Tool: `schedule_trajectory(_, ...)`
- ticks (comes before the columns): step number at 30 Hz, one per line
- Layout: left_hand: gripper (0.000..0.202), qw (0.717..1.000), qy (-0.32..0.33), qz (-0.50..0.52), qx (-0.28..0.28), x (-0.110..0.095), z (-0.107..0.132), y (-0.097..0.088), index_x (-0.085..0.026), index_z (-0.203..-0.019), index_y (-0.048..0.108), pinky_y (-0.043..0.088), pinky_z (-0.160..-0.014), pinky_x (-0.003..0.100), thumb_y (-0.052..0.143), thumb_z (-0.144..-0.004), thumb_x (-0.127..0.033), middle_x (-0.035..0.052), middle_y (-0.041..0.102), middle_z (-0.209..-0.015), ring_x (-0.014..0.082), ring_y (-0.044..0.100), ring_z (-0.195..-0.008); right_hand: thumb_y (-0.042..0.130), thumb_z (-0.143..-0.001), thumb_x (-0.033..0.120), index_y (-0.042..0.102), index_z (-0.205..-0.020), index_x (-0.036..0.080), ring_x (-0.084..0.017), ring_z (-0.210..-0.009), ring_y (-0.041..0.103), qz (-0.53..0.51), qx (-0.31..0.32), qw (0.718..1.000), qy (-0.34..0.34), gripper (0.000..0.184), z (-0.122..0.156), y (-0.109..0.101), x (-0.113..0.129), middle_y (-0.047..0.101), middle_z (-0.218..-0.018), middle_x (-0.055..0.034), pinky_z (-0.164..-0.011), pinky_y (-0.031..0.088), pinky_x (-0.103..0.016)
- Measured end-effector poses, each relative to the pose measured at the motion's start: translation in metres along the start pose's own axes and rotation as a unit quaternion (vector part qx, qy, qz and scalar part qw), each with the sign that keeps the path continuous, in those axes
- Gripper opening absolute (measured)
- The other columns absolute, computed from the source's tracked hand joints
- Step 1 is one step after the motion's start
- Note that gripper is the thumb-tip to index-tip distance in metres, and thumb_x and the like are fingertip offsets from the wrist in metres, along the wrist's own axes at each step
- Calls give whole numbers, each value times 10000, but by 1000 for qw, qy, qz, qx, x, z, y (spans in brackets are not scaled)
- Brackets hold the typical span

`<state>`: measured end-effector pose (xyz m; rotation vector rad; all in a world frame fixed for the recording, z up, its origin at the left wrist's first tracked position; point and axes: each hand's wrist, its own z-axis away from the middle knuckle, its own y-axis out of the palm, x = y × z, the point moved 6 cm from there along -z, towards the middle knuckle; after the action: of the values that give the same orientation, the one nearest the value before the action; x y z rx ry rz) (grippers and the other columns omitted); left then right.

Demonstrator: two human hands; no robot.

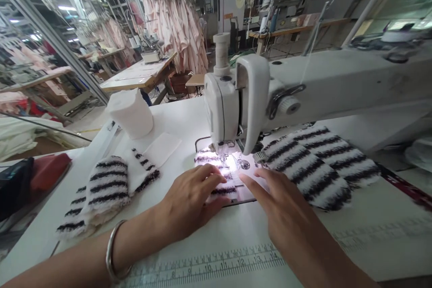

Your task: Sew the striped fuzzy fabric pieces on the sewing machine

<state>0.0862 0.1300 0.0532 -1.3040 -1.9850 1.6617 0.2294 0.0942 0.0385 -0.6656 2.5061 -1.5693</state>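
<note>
A small piece of black-and-white striped fuzzy fabric (205,157) lies under the lit needle area of a white sewing machine (221,108). My left hand (194,195) is on this piece, its fingers bent and its thumb near the front edge of the machine bed. My right hand (286,198) is just right of the needle, fingers apart, index fingertip by the metal plate, with nothing visible in it. Part of the fabric is hidden behind my left fingers. To the right of the needle lie larger striped fabric pieces (313,166), close to my right hand.
More striped pieces (108,182) and a narrow striped scrap (145,166) lie at left. Behind them stands a white roll (131,112) beside a white paper sheet (164,148). A printed ruler (209,267) runs along the table's front. Pink garments (177,27) hang beyond.
</note>
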Motion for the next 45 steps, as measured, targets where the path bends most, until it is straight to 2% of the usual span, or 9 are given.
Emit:
schedule_trajectory(6, 66, 999, 33, -22, -15, -4, 2, 3, -165, -863, 557, 524, -695, 312, 513, -909, -149, 29, 633, -934, 156, 584, -804, 272, -737, -128, 501, -1227, 218, -236, -1142, 454, -10, 3, 999, 42, 642, 24, 13, -9, 471, -1201, -99, -899, 483, -421)
schedule_trajectory(14, 61, 999, 49, -7, 13, -7, 10, 1, -163, -897, 534, 522, -755, 303, 494, -922, -125, 26, 657, -975, 150, 605, -858, 296, -745, -90, 523, -1211, 223, -225, -1091, 481, -48, -19, 998, 34, 605, 21, 9, 4, 503, -1169, -91, -871, 459, -403)
schedule_trajectory(19, 46, 997, 67, -27, -23, -7, 10, -3, -155, -888, 528, 520, -787, 303, 531, -891, -110, 41, 654, -1023, 156, 610, -903, 282, -746, -79, 531, -1217, 238, -224, -1087, 497, -72, -27, 996, 43, 620, 21, 12, 14, 525, -1169, -86, -827, 453, -396)
schedule_trajectory(22, 49, 995, 93, -43, 4, -9, 10, 1, -147, -873, 531, 518, -790, 334, 514, -902, -112, 55, 654, -1025, 176, 605, -911, 289, -745, -73, 538, -1223, 233, -224, -1065, 505, -67, -34, 997, 32, 620, 22, 13, 16, 532, -1150, -90, -792, 454, -380)
schedule_trajectory(26, 64, 994, 102, -28, 14, -8, 13, 4, -132, -967, 555, 518, -837, 337, 515, -917, -121, 73, 651, -1062, 183, 593, -970, 284, -751, -77, 527, -1242, 211, -226, -1085, 490, -60, -42, 997, 34, 619, 23, 11, 18, 531, -1164, -91, -828, 444, -389)
schedule_trajectory(30, 207, 996, 84, 13, 3, -6, 18, 7, -144, -1112, 559, 514, -903, 327, 538, -908, -122, 70, 640, -1139, 175, 577, -1042, 272, -727, -104, 506, -1275, 222, -217, -1127, 476, -38, -25, 998, 51, 680, 24, 9, 22, 525, -1194, -75, -859, 437, -375)
schedule_trajectory(33, 234, 996, 86, 9, -11, -12, 20, 9, -131, -1144, 561, 513, -943, 361, 534, -911, -132, 90, 640, -1171, 201, 575, -1095, 263, -662, -132, 512, -1273, 198, -226, -1168, 459, -2, -18, 1000, 15, 738, 24, 8, 28, 519, -1221, -79, -865, 434, -370)
schedule_trajectory(37, 237, 995, 89, -7, -34, -18, 20, 9, -92, -1160, 551, 536, -926, 415, 471, -943, -143, 130, 638, -1195, 244, 588, -1105, 275, -651, -130, 555, -1211, 166, -244, -1166, 469, 27, -10, 1000, 8, 692, 23, 9, 26, 532, -1208, -92, -846, 443, -363)
schedule_trajectory(45, 262, 997, 70, 20, -12, 0, 17, 13, -105, -1179, 556, 518, -969, 393, 460, -935, -114, 136, 614, -1242, 223, 582, -1131, 336, -730, -49, 575, -1160, 135, -282, -1137, 487, 79, -13, 995, -56, 525, 7, 15, 24, 547, -1166, -132, -808, 458, -388)
